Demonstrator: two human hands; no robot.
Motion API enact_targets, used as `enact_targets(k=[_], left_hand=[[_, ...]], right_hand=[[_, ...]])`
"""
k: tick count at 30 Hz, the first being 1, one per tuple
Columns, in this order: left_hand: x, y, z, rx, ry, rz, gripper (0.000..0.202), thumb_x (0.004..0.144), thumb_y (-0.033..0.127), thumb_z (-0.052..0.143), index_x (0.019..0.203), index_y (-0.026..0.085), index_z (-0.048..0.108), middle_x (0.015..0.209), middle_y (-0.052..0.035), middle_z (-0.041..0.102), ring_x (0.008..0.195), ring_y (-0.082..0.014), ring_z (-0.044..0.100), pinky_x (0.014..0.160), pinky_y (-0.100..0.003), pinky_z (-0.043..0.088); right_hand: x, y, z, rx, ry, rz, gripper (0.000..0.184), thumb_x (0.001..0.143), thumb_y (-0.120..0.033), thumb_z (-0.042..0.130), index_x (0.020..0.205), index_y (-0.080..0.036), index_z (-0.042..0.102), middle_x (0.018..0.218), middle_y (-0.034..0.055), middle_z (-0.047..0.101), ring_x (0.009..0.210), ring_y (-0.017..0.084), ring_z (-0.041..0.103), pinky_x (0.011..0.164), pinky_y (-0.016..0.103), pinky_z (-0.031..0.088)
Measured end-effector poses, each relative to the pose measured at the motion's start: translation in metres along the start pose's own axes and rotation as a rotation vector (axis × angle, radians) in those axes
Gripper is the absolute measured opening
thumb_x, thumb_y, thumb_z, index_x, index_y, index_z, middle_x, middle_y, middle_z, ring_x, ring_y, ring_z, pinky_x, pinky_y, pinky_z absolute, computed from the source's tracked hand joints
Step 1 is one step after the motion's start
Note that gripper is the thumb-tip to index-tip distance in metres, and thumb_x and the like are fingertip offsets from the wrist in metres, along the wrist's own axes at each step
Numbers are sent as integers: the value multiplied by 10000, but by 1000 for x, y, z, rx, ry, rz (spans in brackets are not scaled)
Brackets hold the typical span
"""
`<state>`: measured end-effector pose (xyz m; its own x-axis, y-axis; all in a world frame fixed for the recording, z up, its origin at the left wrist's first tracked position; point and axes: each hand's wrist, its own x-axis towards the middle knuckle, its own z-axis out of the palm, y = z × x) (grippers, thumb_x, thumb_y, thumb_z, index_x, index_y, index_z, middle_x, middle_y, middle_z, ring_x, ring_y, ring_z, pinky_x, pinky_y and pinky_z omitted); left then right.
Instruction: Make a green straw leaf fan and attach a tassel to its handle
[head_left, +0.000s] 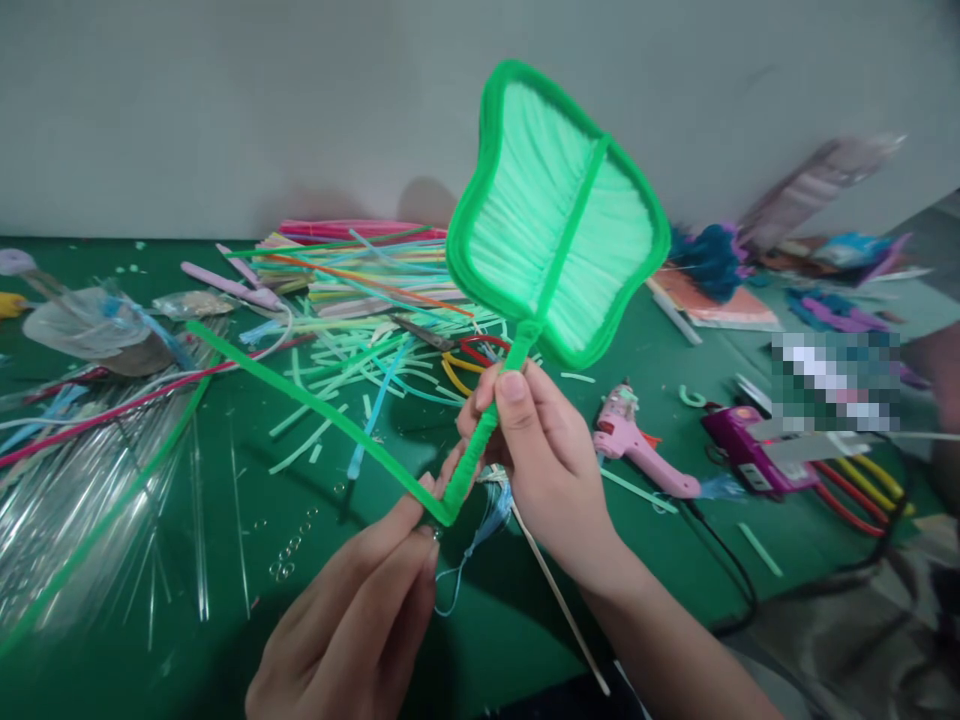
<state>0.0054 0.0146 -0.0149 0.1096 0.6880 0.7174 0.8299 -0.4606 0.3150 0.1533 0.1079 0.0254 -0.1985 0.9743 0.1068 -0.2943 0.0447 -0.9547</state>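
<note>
A green hand fan (559,215) edged in fuzzy pipe cleaner is held up, tilted to the right, above the table. My right hand (544,465) is closed around its wrapped handle, the thumb pressed along the front. At the handle's lower end, my left hand (367,610) pinches the bend of a green pipe cleaner (315,405), whose loose length runs up to the left. A small shiny ring (436,534) shows by the left fingertips; whether it is attached cannot be seen. Below the hands hang a pale blue tassel (487,515) and a thin wooden stick (562,605).
A pink glue gun (645,455) and a purple box (757,450) lie at the right. Cut pale-green pieces (345,365) and bundled pipe cleaners (360,265) cover the back middle. Clear strips (90,530) spread at left, near several small rings (289,550). Yellow-and-red-handled pliers (465,370) lie behind.
</note>
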Motion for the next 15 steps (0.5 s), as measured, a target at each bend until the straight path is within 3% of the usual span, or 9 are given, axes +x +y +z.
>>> enact_targets(k=[15], left_hand=[[1,4,1,-30,43,-56,137,835,95,736,939,184,738,996,-20,818,756,-132,781,787,-197,623]], right_hand=[[-2,-1,0,3,-1,16,288,1023,-462,475,854,-232,512,728,-43,521,487,73,536,420,185,477]])
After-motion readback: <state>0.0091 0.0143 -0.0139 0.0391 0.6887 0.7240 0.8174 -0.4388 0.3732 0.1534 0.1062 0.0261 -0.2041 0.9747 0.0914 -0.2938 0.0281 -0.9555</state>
